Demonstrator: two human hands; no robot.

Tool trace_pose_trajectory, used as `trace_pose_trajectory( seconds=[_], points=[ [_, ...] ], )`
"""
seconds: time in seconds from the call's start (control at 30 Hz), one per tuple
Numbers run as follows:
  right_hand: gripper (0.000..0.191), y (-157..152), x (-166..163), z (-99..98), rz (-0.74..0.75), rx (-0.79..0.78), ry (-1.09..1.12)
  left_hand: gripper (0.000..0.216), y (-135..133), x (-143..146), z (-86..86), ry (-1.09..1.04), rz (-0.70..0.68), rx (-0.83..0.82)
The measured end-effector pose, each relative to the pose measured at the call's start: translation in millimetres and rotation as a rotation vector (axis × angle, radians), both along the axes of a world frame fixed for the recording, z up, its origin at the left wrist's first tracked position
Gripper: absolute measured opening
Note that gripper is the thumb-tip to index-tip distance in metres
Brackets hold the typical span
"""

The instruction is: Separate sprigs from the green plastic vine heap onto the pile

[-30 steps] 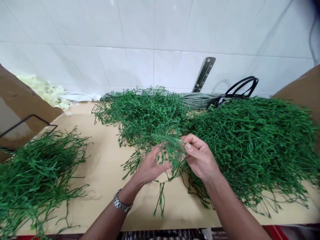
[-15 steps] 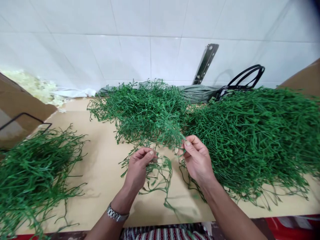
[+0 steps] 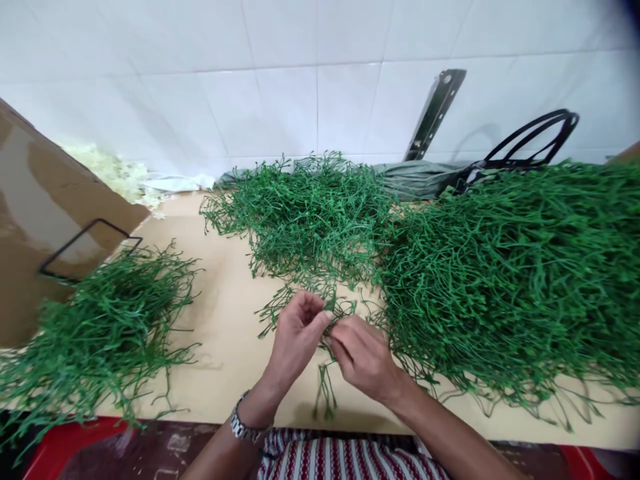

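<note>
My left hand (image 3: 299, 333), with a metal watch at its wrist, pinches green plastic stems (image 3: 326, 390) that hang below the fingers. Against it, my right hand (image 3: 364, 353) is closed with its fingertips on the same stems; the exact grip is partly hidden. Both hands meet low over the table, close to its front edge. Just beyond them lies a loose heap of thin green artificial stems (image 3: 305, 213) with small branching tips. A larger heap of such stems (image 3: 515, 280) covers the right side.
Another pile of green stems (image 3: 115, 320) lies on the left, beside a cardboard box (image 3: 60, 213) and a black wire frame (image 3: 90, 230). Pale yellow flowers (image 3: 113, 173) sit behind the box. Along the tiled wall are a grey-green cloth (image 3: 413, 180), a metal bracket (image 3: 435, 113) and black straps (image 3: 535, 137).
My hands were apart and have come together. The right hand has moved left and down to the left hand's fingertips. The view has shifted slightly to the left.
</note>
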State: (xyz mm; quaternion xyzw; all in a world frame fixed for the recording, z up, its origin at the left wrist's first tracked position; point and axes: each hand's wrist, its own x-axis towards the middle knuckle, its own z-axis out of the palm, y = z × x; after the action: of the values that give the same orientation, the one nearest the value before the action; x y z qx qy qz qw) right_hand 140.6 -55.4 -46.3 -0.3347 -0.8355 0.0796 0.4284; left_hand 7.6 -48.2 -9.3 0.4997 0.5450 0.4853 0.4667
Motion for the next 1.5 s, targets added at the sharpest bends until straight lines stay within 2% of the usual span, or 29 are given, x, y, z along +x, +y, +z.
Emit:
trace_pose_trajectory(
  seconds=[0.07,0.17,0.3,0.43,0.57,0.67,0.73,0.9,1.0,1.07,1.17,1.27,1.37,1.5],
  points=[
    [0.012,-7,-4,-3.6,0.035,-0.027,-0.073,0.014,-1,-3,-9.3,-0.170,0.079,-0.042],
    [0.019,-16,-2,4.7,0.093,-0.078,-0.118,0.017,-2,-9,-14.8,-0.238,0.130,-0.059],
    [0.022,-12,14,34.0,0.156,-0.002,-0.004,0.020,-2,-18,-11.8,-0.156,0.045,-0.023],
    [0.022,6,33,55.0,-0.007,0.024,0.127,0.019,0,-22,-7.3,0.029,-0.061,0.112],
    [0.017,14,38,48.1,-0.179,-0.104,0.192,0.020,2,-20,-3.7,0.102,-0.098,0.216],
    [0.024,12,35,33.3,-0.226,-0.308,0.318,0.020,2,-16,-3.5,0.095,-0.088,0.243],
    [0.028,11,34,26.8,-0.233,-0.373,0.335,0.019,2,-14,-5.4,0.084,-0.085,0.252],
    [0.018,16,41,29.8,-0.230,-0.222,0.138,0.018,4,-18,-12.9,0.116,-0.165,0.279],
    [0.009,19,47,36.2,-0.179,-0.179,0.093,0.016,5,-21,-8.2,0.204,-0.226,0.306],
    [0.007,19,48,40.5,-0.131,-0.182,0.096,0.017,6,-19,1.9,0.349,-0.220,0.369],
    [0.008,17,45,46.2,-0.079,-0.190,0.076,0.019,4,-8,19.1,0.651,-0.165,0.585],
    [0.008,14,38,49.4,-0.077,-0.170,0.054,0.013,1,8,25.1,0.853,-0.206,0.714],
    [0.009,12,32,48.6,-0.059,-0.167,0.077,0.018,0,17,19.7,0.820,-0.225,0.662],
    [0.010,12,32,44.7,-0.017,-0.211,0.054,0.016,-2,16,13.1,0.546,-0.216,0.485]
  ],
)
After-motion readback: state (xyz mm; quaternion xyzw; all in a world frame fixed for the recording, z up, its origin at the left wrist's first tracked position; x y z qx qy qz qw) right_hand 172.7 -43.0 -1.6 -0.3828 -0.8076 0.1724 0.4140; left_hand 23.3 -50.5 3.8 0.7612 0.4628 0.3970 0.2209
